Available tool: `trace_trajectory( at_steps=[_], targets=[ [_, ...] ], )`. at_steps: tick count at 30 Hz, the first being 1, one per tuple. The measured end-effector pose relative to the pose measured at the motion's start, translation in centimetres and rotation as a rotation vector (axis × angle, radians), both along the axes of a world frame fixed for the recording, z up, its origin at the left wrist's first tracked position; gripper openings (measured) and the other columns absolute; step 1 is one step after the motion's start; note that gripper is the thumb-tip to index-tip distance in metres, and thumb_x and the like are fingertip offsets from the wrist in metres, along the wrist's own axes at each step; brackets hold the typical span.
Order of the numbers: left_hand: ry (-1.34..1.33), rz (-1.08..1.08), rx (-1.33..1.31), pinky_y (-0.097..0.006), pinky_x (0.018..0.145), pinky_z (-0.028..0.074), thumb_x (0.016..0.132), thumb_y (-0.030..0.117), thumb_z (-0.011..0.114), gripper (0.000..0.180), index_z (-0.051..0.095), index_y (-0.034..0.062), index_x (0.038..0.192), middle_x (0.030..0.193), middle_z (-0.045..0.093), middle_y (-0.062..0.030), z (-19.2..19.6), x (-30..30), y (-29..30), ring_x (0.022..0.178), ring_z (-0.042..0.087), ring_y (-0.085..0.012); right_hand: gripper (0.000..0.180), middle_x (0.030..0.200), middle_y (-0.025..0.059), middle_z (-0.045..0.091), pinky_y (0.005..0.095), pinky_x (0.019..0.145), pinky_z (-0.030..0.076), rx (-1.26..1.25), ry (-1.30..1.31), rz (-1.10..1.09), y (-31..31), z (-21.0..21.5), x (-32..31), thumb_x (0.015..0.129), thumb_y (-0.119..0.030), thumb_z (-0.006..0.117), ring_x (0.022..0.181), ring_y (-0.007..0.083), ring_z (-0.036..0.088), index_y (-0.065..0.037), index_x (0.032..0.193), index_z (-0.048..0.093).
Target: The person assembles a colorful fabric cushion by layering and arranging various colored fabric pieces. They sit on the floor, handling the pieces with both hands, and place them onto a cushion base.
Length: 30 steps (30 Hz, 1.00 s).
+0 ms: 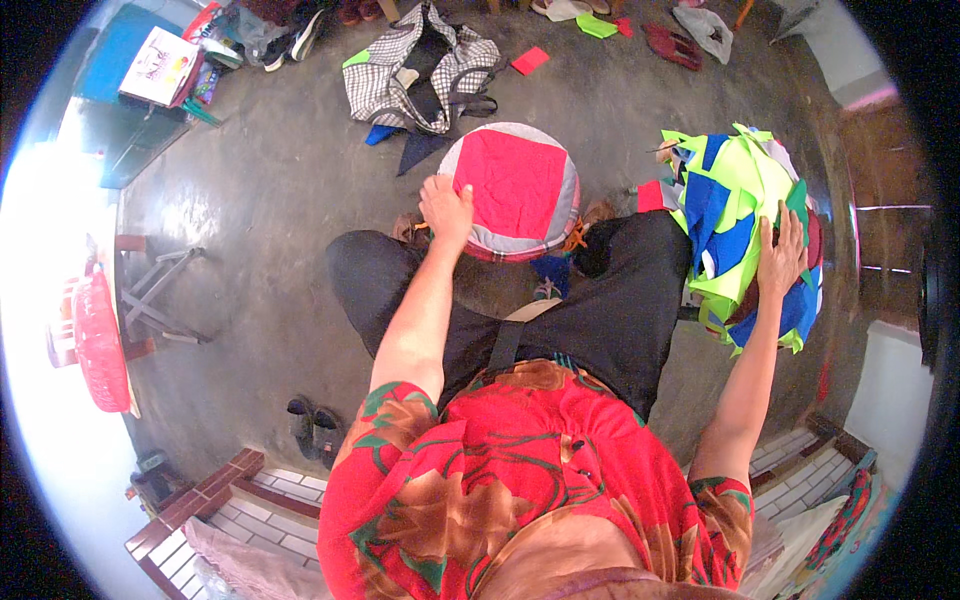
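Note:
Between my knees is a round, padded fabric piece, like a cushion (512, 190), with a grey rim and a red square on top. My left hand (447, 207) holds its left edge, with the thumb over the rim and the other fingers partly hidden. On my right rises a heap of cloth scraps (730, 220), mostly neon green and blue, with some dark green and maroon pieces. Across the heap's right side lies my right hand (783, 255), open, its fingers stretched over the scraps.
Beyond the cushion a checked bag (420, 75) gapes on the grey floor. A red scrap (529, 61) and a neon green scrap (597, 26) lie farther off. Leftward stand a folding metal frame (160, 295) and a red plastic-like object (102, 340). Dark shoes (314, 428) sit behind me, left.

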<state>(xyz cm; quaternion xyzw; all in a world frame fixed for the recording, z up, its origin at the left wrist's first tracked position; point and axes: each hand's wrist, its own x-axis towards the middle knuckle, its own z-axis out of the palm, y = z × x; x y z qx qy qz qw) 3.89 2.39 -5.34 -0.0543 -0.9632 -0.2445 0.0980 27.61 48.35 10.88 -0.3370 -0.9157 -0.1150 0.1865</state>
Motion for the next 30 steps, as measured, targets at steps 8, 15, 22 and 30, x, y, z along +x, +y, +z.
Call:
trace_trajectory(
  at_steps=[8, 15, 22, 30],
  targets=[
    [-0.325, -0.072, 0.036, -0.049, 0.091, 0.043, 0.08, 0.037, 0.066, 0.045, 0.057, 0.0079, 0.114, 0.116, 0.056, -0.0147, 0.6, -9.2, 0.6, 0.11, 0.054, -0.0329, 0.055, 0.145, 0.0067, 0.04, 0.0509, 0.11, 0.019, -0.034, -0.014, 0.013, -0.1, 0.4, -0.2, 0.091, -0.052, 0.046, 0.136, 0.0251, 0.032, -0.029, 0.14, 0.041],
    [-0.409, -0.214, -0.034, -0.052, 0.091, 0.043, 0.085, 0.042, 0.06, 0.046, 0.058, 0.0082, 0.116, 0.119, 0.057, -0.014, -2.1, -12.2, 5.5, 0.112, 0.055, -0.0333, 0.052, 0.145, 0.0058, 0.039, 0.0491, 0.11, 0.019, -0.039, -0.036, 0.028, -0.3, 0.8, 0.0, 0.093, -0.046, 0.046, 0.136, 0.0254, 0.032, -0.026, 0.141, 0.04],
    [-0.641, -0.391, 0.015, -0.045, 0.093, 0.045, 0.08, 0.044, 0.065, 0.041, 0.063, 0.016, 0.111, 0.123, 0.056, -0.0153, -6.6, -16.6, 6.5, 0.115, 0.053, -0.033, 0.052, 0.144, 0.0063, 0.04, 0.0478, 0.11, 0.02, -0.053, -0.033, 0.056, -0.4, 0.9, -0.1, 0.093, -0.046, 0.045, 0.135, 0.0256, 0.034, -0.024, 0.14, 0.042],
    [-0.352, -0.392, 0.17, -0.042, 0.09, 0.044, 0.071, 0.031, 0.076, 0.037, 0.064, 0.0169, 0.104, 0.107, 0.055, -0.0085, -5.2, -14.1, 5.7, 0.109, 0.051, -0.0307, 0.052, 0.144, 0.0067, 0.041, 0.0477, 0.11, 0.02, -0.056, -0.022, 0.057, -0.6, 0.9, -0.2, 0.093, -0.046, 0.046, 0.135, 0.0258, 0.034, -0.024, 0.14, 0.042]
  ],
)
